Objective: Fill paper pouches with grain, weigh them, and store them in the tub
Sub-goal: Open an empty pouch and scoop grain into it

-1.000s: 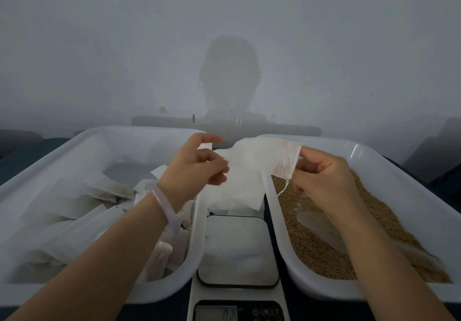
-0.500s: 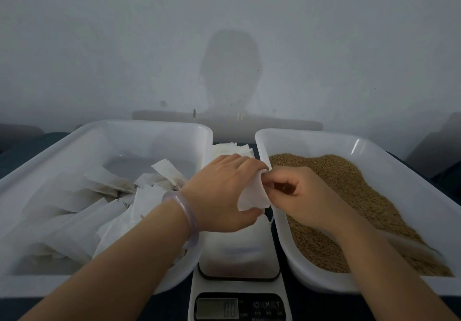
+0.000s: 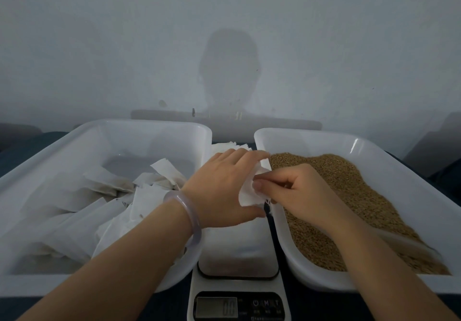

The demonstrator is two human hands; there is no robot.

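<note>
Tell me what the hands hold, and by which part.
One pouch, held by both: the left hand grips its left side, fingers over the top; the right hand pinches its right edge.

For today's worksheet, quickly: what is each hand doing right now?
Left hand: holds the paper pouch.
Right hand: pinches the same pouch's edge.

Dim, bluish, soft-focus wide-angle view, head-shaped shadow on the wall point(image 3: 149, 33), edges bowed, corners darker.

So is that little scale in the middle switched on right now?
On. The scale has digits showing on its display; they look like zeros, but are too blurred to read for certain.
</note>
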